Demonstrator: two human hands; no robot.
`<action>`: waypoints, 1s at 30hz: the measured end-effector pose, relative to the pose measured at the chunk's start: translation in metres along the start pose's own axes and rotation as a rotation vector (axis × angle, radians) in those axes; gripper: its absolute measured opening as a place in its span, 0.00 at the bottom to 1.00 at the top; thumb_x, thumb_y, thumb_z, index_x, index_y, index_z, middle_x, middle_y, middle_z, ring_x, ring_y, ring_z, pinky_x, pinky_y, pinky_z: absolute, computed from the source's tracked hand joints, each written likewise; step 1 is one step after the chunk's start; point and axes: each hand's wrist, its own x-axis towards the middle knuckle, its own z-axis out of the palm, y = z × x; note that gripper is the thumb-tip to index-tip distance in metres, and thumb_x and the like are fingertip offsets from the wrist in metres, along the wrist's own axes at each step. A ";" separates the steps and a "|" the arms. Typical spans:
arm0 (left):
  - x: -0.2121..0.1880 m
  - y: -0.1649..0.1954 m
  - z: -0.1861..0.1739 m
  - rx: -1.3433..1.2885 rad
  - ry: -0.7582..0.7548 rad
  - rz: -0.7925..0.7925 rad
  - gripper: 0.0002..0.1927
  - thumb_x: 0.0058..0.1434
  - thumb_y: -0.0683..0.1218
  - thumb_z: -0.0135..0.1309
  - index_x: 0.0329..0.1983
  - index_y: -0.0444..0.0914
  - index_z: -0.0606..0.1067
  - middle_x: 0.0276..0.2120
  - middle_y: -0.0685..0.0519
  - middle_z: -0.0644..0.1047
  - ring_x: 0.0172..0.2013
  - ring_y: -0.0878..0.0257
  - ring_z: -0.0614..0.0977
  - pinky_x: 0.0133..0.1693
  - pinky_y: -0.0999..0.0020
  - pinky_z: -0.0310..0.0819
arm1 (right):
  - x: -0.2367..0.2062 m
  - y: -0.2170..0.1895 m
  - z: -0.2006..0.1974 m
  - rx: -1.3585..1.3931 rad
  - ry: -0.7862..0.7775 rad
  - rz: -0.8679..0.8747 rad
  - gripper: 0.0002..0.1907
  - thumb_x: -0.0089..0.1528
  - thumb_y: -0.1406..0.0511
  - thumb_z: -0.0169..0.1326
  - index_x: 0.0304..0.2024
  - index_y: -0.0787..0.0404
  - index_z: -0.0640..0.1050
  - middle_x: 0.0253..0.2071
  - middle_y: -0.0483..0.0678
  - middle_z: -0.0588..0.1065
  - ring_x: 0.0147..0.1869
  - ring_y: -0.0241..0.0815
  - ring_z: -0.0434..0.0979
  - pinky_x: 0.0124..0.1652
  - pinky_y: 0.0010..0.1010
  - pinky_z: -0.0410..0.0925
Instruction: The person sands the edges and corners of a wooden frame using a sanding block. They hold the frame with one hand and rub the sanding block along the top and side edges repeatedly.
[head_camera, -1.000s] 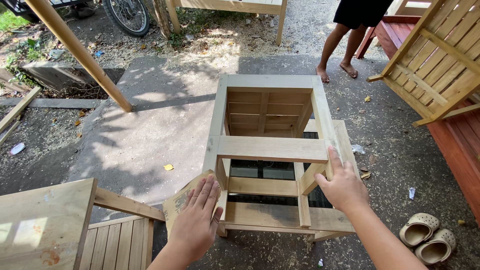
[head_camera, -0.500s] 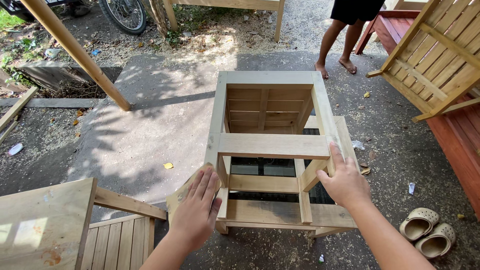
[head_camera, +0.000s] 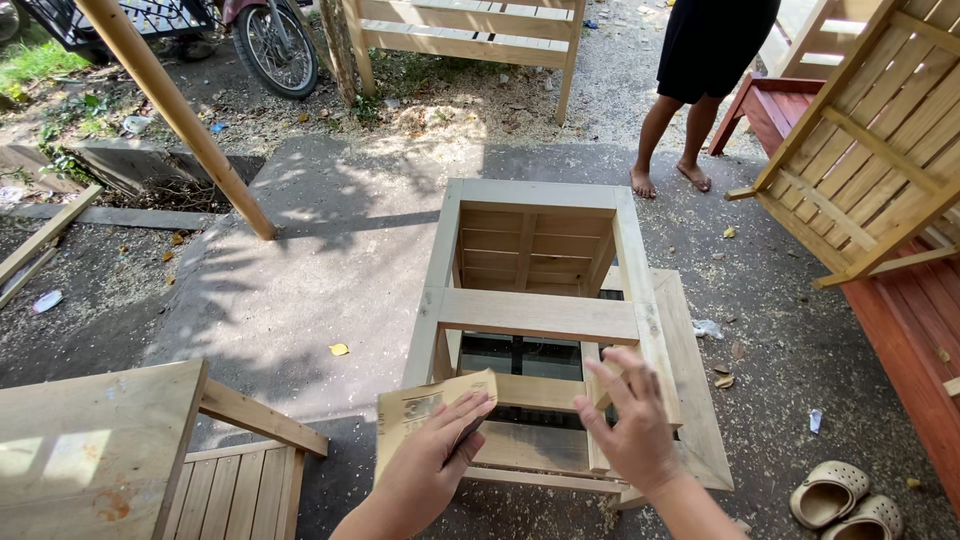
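Holding a folded sheet of sandpaper (head_camera: 432, 418), your left hand (head_camera: 432, 470) lies flat on it, fingers extended and thumb tucked beneath, so the paper is pinched rather than gripped in a fist. Your right hand (head_camera: 632, 430) is open, fingers spread, holding nothing; it rests on or just above the near right rail of the wooden frame (head_camera: 535, 315), contact not resolvable. The frame stands on the concrete slab (head_camera: 300, 270) directly ahead of you, an open box of pale unfinished rails, its near lower rails partly behind your hands. Judgement: the sandpaper is light, limp and creases readily, gritty on one face; keep the palm spread across it so it does not curl or slide. The frame looks stiff and moderately heavy; edges may be splintery. Best purchase is on the top rails or a corner post, not the thin inner slats. Nearby: a slatted bench piece (head_camera: 150, 460) at lower left, beige clogs (head_camera: 845, 500) at lower right, another person's bare legs (head_camera: 675, 140) beyond the frame.
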 end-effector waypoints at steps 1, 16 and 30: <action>0.005 0.008 0.001 -0.155 0.080 -0.010 0.20 0.68 0.47 0.52 0.60 0.33 0.76 0.56 0.46 0.81 0.59 0.57 0.79 0.59 0.63 0.69 | -0.003 -0.005 0.007 0.229 -0.139 0.174 0.33 0.61 0.49 0.57 0.63 0.58 0.71 0.64 0.51 0.66 0.74 0.48 0.61 0.71 0.41 0.57; 0.061 -0.030 -0.001 -0.057 0.583 -0.263 0.15 0.70 0.49 0.49 0.50 0.35 0.78 0.44 0.47 0.81 0.47 0.57 0.78 0.51 0.62 0.73 | 0.005 -0.040 0.062 1.319 -0.544 1.223 0.30 0.64 0.53 0.51 0.65 0.61 0.71 0.55 0.51 0.79 0.57 0.44 0.78 0.55 0.39 0.69; 0.111 -0.108 -0.007 0.163 0.118 -0.650 0.33 0.70 0.63 0.26 0.78 0.56 0.47 0.76 0.61 0.51 0.75 0.46 0.45 0.70 0.41 0.36 | 0.061 -0.164 0.140 1.453 -0.439 1.252 0.35 0.69 0.45 0.38 0.60 0.67 0.73 0.44 0.48 0.79 0.44 0.39 0.79 0.41 0.33 0.73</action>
